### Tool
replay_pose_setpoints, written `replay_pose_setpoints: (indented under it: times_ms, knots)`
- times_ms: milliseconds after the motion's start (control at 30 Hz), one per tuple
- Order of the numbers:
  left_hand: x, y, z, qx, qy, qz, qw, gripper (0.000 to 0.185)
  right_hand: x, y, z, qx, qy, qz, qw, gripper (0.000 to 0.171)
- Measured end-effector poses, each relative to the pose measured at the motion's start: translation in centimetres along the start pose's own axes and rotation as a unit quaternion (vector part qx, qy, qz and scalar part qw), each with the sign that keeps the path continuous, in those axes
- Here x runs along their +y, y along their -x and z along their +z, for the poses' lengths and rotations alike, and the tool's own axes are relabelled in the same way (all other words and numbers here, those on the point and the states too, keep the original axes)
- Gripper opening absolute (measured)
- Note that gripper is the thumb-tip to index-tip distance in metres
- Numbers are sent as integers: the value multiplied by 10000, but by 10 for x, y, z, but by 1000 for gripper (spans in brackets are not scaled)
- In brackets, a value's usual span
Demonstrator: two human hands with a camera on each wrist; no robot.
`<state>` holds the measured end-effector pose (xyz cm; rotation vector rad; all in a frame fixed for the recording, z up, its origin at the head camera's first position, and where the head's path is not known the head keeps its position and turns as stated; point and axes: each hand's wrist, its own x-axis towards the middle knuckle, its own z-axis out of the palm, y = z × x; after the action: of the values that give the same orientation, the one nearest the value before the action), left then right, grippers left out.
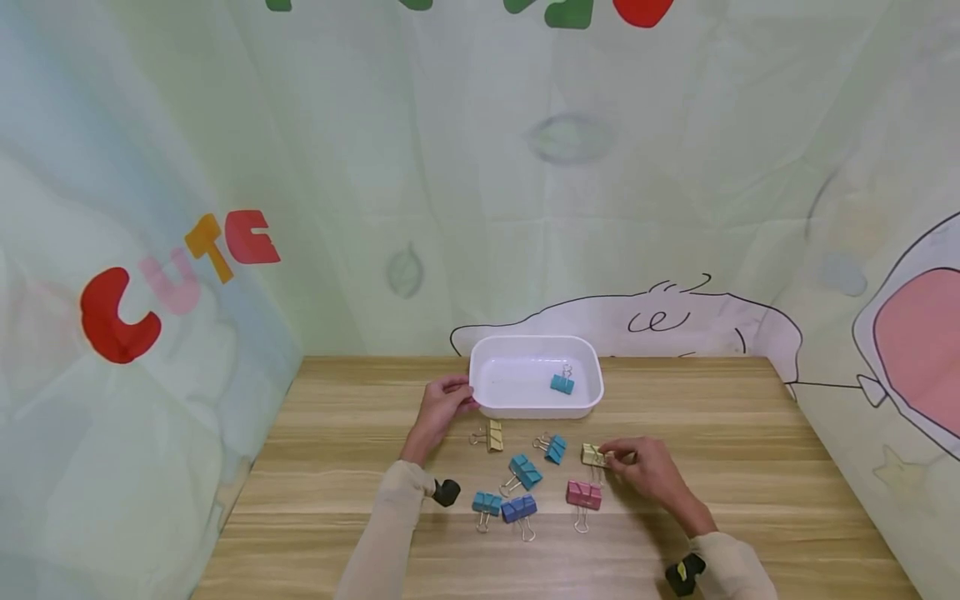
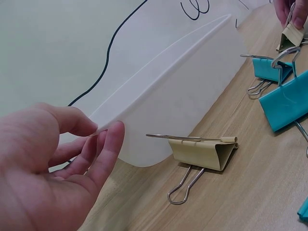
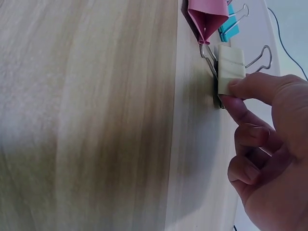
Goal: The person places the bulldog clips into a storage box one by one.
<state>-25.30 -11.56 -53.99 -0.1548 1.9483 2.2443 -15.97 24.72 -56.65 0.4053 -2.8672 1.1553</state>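
My left hand (image 1: 442, 410) pinches the left rim of a white plastic tray (image 1: 536, 412), thumb on top and fingers beneath, as the left wrist view shows. Inside the tray lies one teal binder clip (image 1: 562, 384). On the table, my right hand (image 1: 647, 468) pinches a pale yellow binder clip (image 3: 231, 70) between thumb and index finger, the other fingers curled. A pink binder clip (image 1: 583, 494) lies just in front of that one. Close to my left hand, another yellow binder clip (image 2: 202, 153) rests beside the tray.
Between the hands lie more binder clips: a teal one (image 1: 555, 449), a larger teal one (image 1: 526, 472), a third teal one (image 1: 487, 503) and a blue one (image 1: 519, 508). The wooden table (image 1: 337, 417) ends at a printed cloth (image 1: 375, 250) behind the tray.
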Motion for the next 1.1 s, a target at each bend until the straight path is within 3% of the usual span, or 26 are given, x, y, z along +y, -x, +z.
replay_pose_setpoints:
  times_ms: [433,733,1100]
  knots:
    - [-1,1,0,-2,-45,-31,10000,38,0,3,2,513,-165,-347,9979,16]
    - [-3,-1,0,65,87,26,9999,36,-6,0,-7,643,-267,95,9975,14]
    - [-2,0,1,37,84,52,9999,36,-10,-10,-16,795,-12,-67,9968,12]
